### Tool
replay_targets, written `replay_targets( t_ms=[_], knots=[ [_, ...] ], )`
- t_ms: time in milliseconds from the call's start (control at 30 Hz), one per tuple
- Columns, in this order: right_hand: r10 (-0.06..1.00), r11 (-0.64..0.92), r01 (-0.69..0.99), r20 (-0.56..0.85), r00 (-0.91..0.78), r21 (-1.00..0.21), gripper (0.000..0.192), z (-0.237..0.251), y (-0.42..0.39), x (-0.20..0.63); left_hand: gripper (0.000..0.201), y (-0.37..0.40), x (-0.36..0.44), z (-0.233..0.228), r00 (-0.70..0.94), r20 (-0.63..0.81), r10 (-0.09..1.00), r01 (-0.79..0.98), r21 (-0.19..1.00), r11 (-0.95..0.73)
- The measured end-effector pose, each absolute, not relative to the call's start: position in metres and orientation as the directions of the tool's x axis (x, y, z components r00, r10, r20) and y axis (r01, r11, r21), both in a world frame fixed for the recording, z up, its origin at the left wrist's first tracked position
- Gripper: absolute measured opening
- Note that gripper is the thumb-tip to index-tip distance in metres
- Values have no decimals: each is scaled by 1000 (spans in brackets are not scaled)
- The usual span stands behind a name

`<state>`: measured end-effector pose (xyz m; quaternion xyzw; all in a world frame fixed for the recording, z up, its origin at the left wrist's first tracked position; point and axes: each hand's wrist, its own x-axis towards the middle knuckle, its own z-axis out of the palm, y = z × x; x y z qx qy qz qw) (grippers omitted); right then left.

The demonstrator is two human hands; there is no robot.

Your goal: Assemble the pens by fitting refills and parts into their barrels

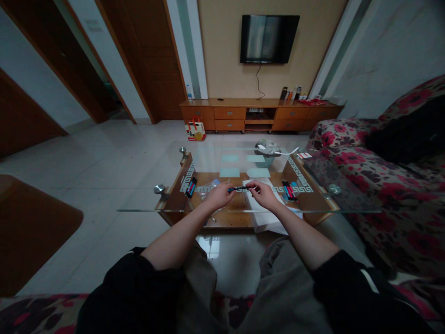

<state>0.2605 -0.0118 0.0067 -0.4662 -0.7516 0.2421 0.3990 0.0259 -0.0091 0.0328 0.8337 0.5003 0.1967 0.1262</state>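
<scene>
A slim dark pen with a blue end is held level between my two hands, above the glass table top. My left hand is closed on its blue end. At the other end, the fingers of my right hand pinch the pen. Several pens in black, blue and red lie side by side to the left of my hands. To the right lies another row of black, red and blue pens.
Beneath the glass, a wooden shelf holds a white box and clear plastic wrapping. Behind the table stands a bin with a bag in it. A flowered sofa borders the right, and a brown stool-like block the left.
</scene>
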Motion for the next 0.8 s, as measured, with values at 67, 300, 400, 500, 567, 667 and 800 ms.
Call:
replay_targets(
  t_ms=[67,300,400,500,567,667,800],
  knots=[
    [893,449,506,374,-249,-736,23,7,-12,260,27,-9,26,32,414,193,890,792,405,-457],
    [892,451,501,374,-252,-738,23,8,-12,260,27,-8,25,30,427,209,880,781,405,-476],
    [893,450,503,374,-249,-738,23,9,-13,260,27,-8,25,30,432,211,877,773,414,-481],
    [891,453,500,376,-253,-738,22,10,-14,259,28,-8,26,29,436,207,876,770,419,-482],
    [892,453,498,376,-252,-740,22,10,-14,259,28,-7,26,29,439,206,875,769,418,-484],
    [892,452,494,376,-251,-742,22,9,-15,259,27,-7,26,28,447,204,871,763,422,-491],
    [886,463,493,380,-265,-736,23,7,-14,259,28,-7,27,27,475,190,859,744,435,-507]
  ],
)
